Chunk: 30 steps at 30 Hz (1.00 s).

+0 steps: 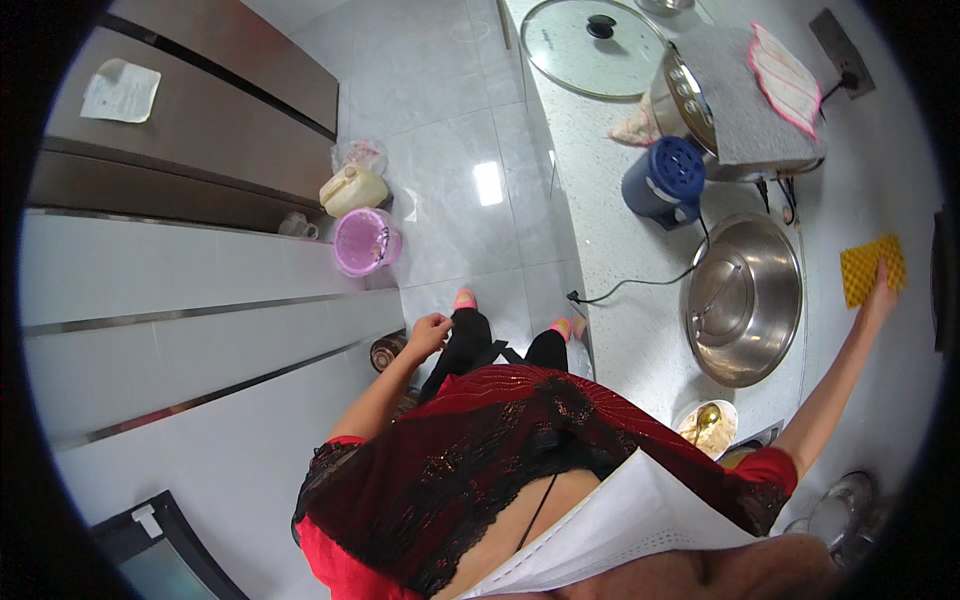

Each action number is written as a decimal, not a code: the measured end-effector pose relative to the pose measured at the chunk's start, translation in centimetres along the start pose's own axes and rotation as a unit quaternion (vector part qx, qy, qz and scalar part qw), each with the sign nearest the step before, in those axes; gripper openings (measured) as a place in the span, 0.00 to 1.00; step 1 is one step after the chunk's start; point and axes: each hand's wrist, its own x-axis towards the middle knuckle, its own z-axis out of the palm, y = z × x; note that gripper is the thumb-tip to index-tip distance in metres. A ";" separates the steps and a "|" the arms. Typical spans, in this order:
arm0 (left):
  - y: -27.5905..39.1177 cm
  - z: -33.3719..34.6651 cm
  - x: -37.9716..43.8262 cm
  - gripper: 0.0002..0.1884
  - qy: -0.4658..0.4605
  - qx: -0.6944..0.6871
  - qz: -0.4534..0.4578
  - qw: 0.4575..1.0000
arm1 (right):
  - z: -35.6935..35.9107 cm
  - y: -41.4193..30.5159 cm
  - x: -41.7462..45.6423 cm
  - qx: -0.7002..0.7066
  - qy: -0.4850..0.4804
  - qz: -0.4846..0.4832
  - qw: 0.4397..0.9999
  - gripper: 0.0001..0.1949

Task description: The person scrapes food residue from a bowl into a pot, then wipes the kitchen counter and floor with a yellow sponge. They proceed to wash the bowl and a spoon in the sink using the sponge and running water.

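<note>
My right hand stretches out to the far right, shut on a yellow textured sponge cloth. The cloth lies flat against, or very close to, the pale wall; actual contact is hard to tell. My left hand hangs at my left side, loosely curled with nothing visible in it. Between my body and the wall, a large stainless steel basin sits on the speckled white countertop. Inside the basin lies a thin wire handle or ring, its exact kind unclear.
A blue corded appliance, a steel cooker under a grey cloth and a glass lid occupy the counter. A white bowl with a ladle stands nearer me. On the floor are a pink bucket and a plastic jug.
</note>
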 end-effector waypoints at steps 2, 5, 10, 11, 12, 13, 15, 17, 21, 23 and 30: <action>0.6 -0.9 1.4 0.11 -0.022 -0.018 0.007 1.000 | 1.2 -7.2 -6.9 0.079 -0.011 -0.001 0.997 0.24; 1.5 -3.3 4.8 0.12 -0.054 -0.014 0.033 0.998 | 5.9 -16.2 -19.1 0.071 -0.076 -0.018 0.994 0.21; 4.8 -9.1 11.4 0.10 -0.054 0.009 0.110 0.992 | 19.0 -19.6 -37.5 -0.007 -0.303 0.091 0.948 0.16; 5.9 -10.3 11.8 0.10 -0.052 -0.019 0.114 0.992 | 21.9 -19.8 -39.8 -0.119 -0.385 0.079 0.912 0.14; 8.0 -11.7 12.1 0.11 -0.052 -0.045 0.120 0.990 | 25.1 -18.6 -42.5 0.041 -0.433 0.118 0.893 0.12; 9.7 -13.3 12.8 0.11 -0.047 -0.065 0.128 0.989 | 28.0 -17.3 -44.8 0.079 -0.451 0.162 0.874 0.12; 12.0 -15.6 14.2 0.12 -0.052 -0.095 0.139 0.984 | 33.1 -18.2 -47.7 0.113 -0.474 0.208 0.848 0.14; 14.8 -17.4 15.1 0.11 -0.057 -0.119 0.151 0.980 | 37.2 -18.9 -48.6 0.141 -0.485 0.257 0.824 0.15; 19.0 -19.6 19.7 0.11 -0.077 -0.093 0.152 0.981 | 44.9 -21.1 -47.8 0.255 -0.496 0.343 0.756 0.17; 21.6 -20.6 22.0 0.12 -0.072 -0.096 0.175 0.977 | 49.2 -22.4 -46.9 0.321 -0.470 0.335 0.751 0.17; 25.5 -29.5 30.2 0.11 0.047 -0.144 0.094 0.984 | 69.8 -24.5 -41.4 0.225 -0.561 0.218 0.766 0.16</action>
